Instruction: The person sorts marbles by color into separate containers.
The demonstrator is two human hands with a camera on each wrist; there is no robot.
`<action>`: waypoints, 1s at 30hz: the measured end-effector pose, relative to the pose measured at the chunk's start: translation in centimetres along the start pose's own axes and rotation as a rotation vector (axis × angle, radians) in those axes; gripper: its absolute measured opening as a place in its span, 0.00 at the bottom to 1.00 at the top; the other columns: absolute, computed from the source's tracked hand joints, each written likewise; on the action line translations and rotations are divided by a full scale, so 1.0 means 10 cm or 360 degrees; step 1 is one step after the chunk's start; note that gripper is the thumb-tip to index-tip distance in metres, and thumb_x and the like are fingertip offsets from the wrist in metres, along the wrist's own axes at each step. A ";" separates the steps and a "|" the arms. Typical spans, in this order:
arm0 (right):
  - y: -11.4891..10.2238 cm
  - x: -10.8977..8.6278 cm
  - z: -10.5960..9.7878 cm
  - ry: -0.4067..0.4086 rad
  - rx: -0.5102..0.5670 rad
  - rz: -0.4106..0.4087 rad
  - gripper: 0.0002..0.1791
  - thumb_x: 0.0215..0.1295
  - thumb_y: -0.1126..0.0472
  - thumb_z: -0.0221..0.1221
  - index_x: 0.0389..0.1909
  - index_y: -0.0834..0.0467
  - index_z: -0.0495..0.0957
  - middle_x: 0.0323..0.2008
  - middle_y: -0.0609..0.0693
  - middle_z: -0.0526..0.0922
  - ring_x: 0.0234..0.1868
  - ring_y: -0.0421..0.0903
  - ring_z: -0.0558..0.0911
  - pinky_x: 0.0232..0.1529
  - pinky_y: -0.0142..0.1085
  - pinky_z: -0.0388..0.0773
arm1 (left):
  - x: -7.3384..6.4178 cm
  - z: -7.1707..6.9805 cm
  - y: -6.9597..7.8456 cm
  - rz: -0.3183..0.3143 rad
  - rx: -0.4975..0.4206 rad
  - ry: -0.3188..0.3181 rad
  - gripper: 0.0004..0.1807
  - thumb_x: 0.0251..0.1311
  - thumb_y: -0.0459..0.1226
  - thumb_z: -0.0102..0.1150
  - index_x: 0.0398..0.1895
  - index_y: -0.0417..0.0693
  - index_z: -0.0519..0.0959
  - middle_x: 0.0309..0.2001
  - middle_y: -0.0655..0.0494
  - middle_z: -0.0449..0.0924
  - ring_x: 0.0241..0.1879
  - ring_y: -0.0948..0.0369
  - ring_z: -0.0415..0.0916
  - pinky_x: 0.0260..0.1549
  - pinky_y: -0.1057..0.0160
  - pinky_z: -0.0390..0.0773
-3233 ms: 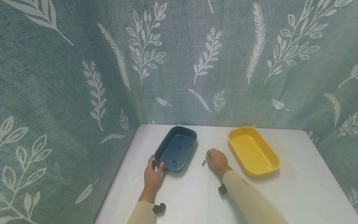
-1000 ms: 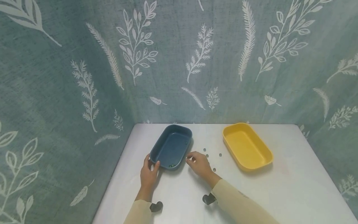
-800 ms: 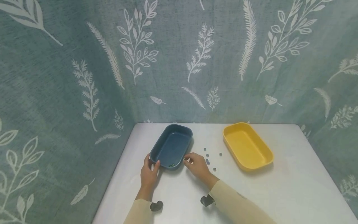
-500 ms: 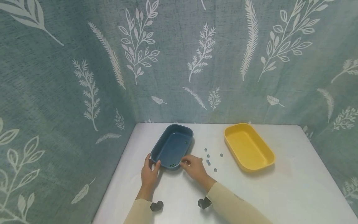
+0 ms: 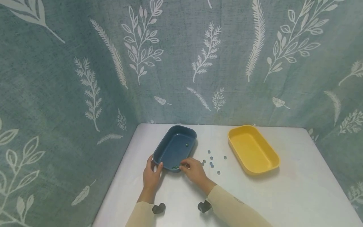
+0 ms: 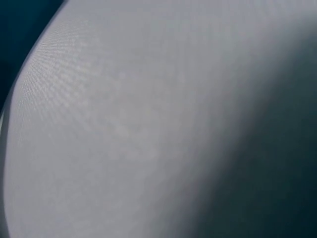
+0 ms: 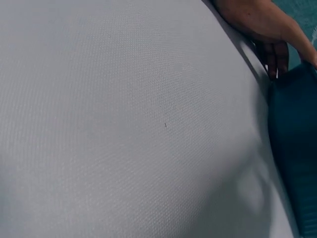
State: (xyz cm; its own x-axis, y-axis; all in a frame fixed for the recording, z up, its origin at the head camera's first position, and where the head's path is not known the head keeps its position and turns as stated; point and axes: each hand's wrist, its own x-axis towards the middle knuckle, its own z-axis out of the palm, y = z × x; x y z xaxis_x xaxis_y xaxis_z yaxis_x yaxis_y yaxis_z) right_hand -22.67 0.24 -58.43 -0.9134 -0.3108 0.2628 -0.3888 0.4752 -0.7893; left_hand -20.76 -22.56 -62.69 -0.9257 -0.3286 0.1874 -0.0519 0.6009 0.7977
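Blue tray (image 5: 173, 152): left hand (image 5: 151, 176) grips near-left corner; right hand (image 5: 194, 170) bent over near-right rim, narrow, hold unclear.

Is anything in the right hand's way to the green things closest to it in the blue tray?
Nothing visible: the right hand reaches over the edge of the blue tray, beside those green things.

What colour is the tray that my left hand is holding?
The tray is dark blue; it shows best in the head view.
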 end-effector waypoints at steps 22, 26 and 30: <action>-0.04 0.00 0.09 -0.0105 -0.0058 0.0032 0.09 0.63 0.55 0.65 0.42 0.52 0.83 0.33 0.36 0.74 0.33 0.36 0.73 0.35 0.29 0.75 | 0.00 0.02 -0.04 0.0000 -0.0022 -0.0020 0.39 0.65 0.54 0.57 0.74 0.53 0.56 0.63 0.41 0.72 0.65 0.44 0.65 0.64 0.40 0.59; -0.02 0.00 0.09 -0.0135 -0.0048 0.0029 0.09 0.65 0.55 0.63 0.44 0.52 0.83 0.34 0.36 0.74 0.34 0.36 0.73 0.36 0.29 0.75 | 0.00 0.01 -0.04 -0.0020 0.0005 -0.0022 0.39 0.65 0.55 0.56 0.74 0.54 0.56 0.64 0.42 0.71 0.66 0.44 0.64 0.64 0.40 0.59; -0.02 0.00 0.09 -0.0135 -0.0042 0.0023 0.09 0.65 0.56 0.63 0.43 0.53 0.83 0.35 0.36 0.75 0.35 0.35 0.73 0.36 0.29 0.76 | -0.01 0.01 -0.04 -0.0019 0.0000 -0.0026 0.38 0.66 0.54 0.56 0.74 0.55 0.56 0.63 0.42 0.71 0.65 0.44 0.64 0.64 0.40 0.59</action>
State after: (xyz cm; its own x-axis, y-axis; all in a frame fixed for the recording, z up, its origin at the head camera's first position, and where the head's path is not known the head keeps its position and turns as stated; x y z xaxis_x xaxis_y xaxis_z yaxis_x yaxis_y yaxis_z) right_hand -22.48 -0.61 -58.83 -0.9060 -0.3717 0.2026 -0.3796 0.5015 -0.7774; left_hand -20.71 -22.72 -63.05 -0.9311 -0.3237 0.1683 -0.0631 0.5972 0.7996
